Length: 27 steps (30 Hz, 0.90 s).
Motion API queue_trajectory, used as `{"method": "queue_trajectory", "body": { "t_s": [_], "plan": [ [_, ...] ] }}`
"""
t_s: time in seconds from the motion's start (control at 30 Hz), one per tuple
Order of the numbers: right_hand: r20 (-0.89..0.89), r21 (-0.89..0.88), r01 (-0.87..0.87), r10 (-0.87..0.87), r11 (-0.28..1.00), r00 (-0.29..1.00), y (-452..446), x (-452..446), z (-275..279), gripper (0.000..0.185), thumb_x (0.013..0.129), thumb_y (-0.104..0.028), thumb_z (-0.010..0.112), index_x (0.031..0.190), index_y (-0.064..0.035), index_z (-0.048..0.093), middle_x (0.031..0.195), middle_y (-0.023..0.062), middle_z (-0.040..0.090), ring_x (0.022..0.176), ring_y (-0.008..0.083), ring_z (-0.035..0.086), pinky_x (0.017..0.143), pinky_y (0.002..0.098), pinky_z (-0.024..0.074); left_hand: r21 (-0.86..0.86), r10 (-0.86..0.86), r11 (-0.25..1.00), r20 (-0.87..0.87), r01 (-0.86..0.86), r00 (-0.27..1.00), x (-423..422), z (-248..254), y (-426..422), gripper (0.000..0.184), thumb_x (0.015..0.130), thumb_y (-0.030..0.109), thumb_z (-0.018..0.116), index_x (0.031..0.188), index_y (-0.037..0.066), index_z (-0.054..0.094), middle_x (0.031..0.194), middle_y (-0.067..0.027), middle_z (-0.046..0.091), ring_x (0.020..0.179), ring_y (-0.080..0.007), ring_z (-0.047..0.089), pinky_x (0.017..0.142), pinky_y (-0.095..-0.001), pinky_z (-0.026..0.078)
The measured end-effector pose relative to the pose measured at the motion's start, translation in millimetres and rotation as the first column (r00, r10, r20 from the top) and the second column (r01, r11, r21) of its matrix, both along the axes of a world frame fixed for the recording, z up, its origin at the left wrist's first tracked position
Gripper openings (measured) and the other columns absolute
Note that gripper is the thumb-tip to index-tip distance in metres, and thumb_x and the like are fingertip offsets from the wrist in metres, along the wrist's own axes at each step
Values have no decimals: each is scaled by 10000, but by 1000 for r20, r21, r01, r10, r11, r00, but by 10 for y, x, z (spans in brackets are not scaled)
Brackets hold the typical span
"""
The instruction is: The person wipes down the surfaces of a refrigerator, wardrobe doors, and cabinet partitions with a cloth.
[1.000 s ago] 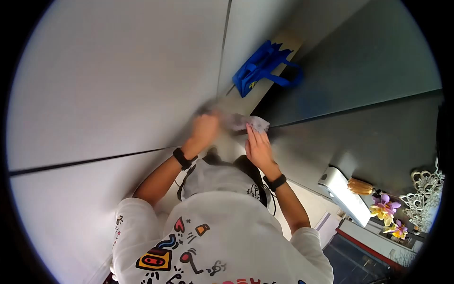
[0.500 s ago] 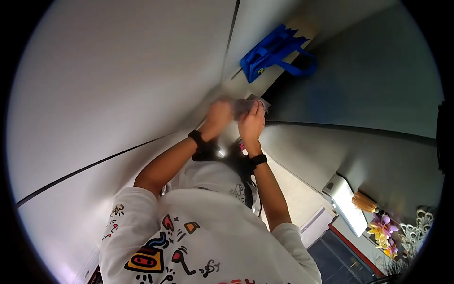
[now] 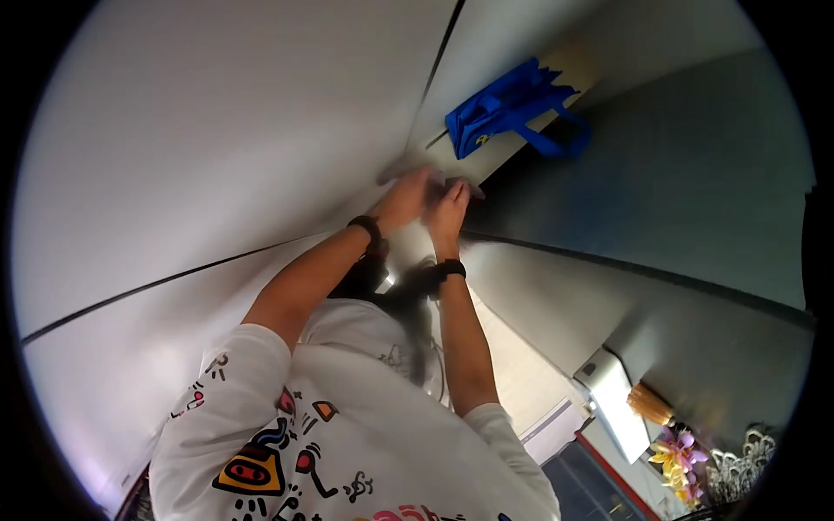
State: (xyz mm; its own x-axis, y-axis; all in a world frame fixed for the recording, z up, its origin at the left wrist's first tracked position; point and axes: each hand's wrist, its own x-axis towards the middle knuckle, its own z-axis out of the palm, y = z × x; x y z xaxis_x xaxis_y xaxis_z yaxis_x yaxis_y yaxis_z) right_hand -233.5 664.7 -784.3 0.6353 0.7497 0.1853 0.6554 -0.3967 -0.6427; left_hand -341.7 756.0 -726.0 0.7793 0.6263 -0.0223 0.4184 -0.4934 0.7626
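Note:
Both of my hands are close together over the narrow gap between the pale panels, at the upper middle of the head view. My left hand (image 3: 407,200), with a dark band at the wrist, is closed on a thin greyish, plastic-like sheet (image 3: 400,168). Beside it, my right hand (image 3: 446,210) pinches the same sheet, fingers pointing up, with another dark band on that wrist. Motion blur and my fingers hide most of the sheet, so its exact kind is unclear.
A blue bag with handles (image 3: 504,108) lies beyond my hands. A dark grey panel (image 3: 678,174) is on the right, a large pale panel (image 3: 234,113) on the left. At lower right are a white device (image 3: 613,391), a brush (image 3: 650,404) and artificial flowers (image 3: 678,460).
My hands have come closer together, with the right one shifting left. The sheet stretched between them is now bunched and mostly hidden. The view has shifted slightly.

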Motion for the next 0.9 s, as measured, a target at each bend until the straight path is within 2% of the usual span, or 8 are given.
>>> {"method": "queue_trajectory", "body": {
  "t_s": [0.1,0.13,0.23,0.37,0.47,0.67,0.83,0.9],
  "plan": [
    [148,-149,-158,180,976,972,-74,58,-510,646,902,-160,650,1435,87,382,1459,343,396,1373,501,369,1149,547,303,-143,-109,987,-234,76,966,-16,-22,100,655,903,38,505,1521,-15,298,1400,-263,517,1321,-412,461,1099,-458,391],
    [115,-283,-184,224,941,968,-93,74,-527,701,963,-285,609,1508,50,321,1512,336,358,1425,489,318,1181,550,256,-102,-181,982,-281,158,942,-28,69,148,657,917,75,506,1531,-12,290,1424,-250,500,1341,-402,443,1123,-456,363],
    [137,-363,-122,182,924,974,-87,87,-534,694,1000,-317,543,1558,-5,274,1531,328,347,1444,482,298,1195,532,238,-34,-306,947,-399,320,864,-65,209,223,669,958,181,503,1557,1,265,1488,-218,453,1393,-370,395,1184,-449,279],
    [146,-516,-31,123,856,982,144,228,-556,705,1038,-429,431,1601,-79,191,1614,283,222,1525,427,147,1220,546,171,10,-217,970,-403,241,889,154,-708,305,678,1003,283,484,1585,41,235,1558,-183,399,1423,-339,375,1212,-451,223],
    [186,-459,29,64,888,980,279,303,-640,702,1038,-432,433,1603,-92,192,1619,275,219,1533,417,119,1220,552,165,15,-192,975,-443,221,876,240,-914,327,666,1009,289,473,1584,49,239,1568,-176,390,1415,-341,391,1207,-449,237],
    [96,-303,-8,39,953,995,305,380,-644,702,1028,-331,473,1568,31,209,1599,289,259,1520,414,179,1221,549,175,100,-186,962,-450,256,873,336,-975,373,666,998,259,485,1582,48,245,1544,-191,412,1389,-345,425,1195,-448,259],
    [154,-303,-159,214,940,965,58,316,-808,651,985,-216,520,1516,85,294,1563,291,327,1486,436,248,1218,553,190,218,-281,886,-448,408,849,201,-695,321,613,977,223,505,1544,45,352,1535,-177,418,1389,-341,410,1191,-456,260],
    [186,-287,-191,251,939,950,-32,140,-801,634,963,-183,542,1494,91,331,1542,294,358,1464,450,281,1217,557,192,183,-316,904,-316,385,894,30,-622,263,586,972,218,517,1510,11,407,1554,-163,393,1388,-347,395,1184,-471,264]
  ]
}}
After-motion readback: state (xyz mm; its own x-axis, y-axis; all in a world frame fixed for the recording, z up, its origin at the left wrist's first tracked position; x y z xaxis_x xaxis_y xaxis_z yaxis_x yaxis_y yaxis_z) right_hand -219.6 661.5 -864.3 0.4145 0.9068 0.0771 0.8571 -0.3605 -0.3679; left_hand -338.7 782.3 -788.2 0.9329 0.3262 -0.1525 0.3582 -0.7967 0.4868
